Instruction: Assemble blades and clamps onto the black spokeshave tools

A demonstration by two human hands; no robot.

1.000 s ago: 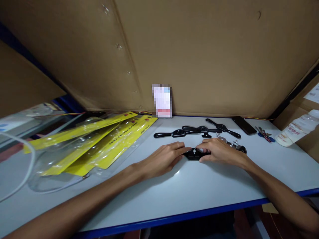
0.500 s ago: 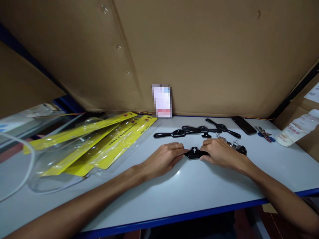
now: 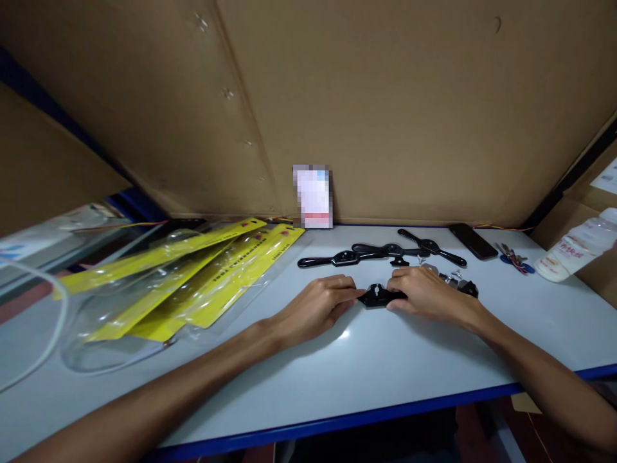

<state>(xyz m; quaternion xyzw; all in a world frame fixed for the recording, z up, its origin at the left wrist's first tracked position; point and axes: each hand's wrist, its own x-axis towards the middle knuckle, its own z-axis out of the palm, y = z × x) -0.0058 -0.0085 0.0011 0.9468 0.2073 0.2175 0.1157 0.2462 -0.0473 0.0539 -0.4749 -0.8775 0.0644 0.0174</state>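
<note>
A small black tool with a wide middle and two side handles lies on the white table. My left hand grips its left end and my right hand covers its right end, so both handles are hidden under my fingers. Just behind my hands lie three more black tools of the same kind. Small metal and black parts sit close behind my right wrist.
Yellow-backed clear blister packs are spread over the table's left half. A black phone, keys and a white bottle lie at the far right. Cardboard walls enclose the back and sides. A white cable curves at far left.
The black tool between my hands has tipped up slightly and my fingers have closed in on its ends. My hands have stayed in the same place on the table.
</note>
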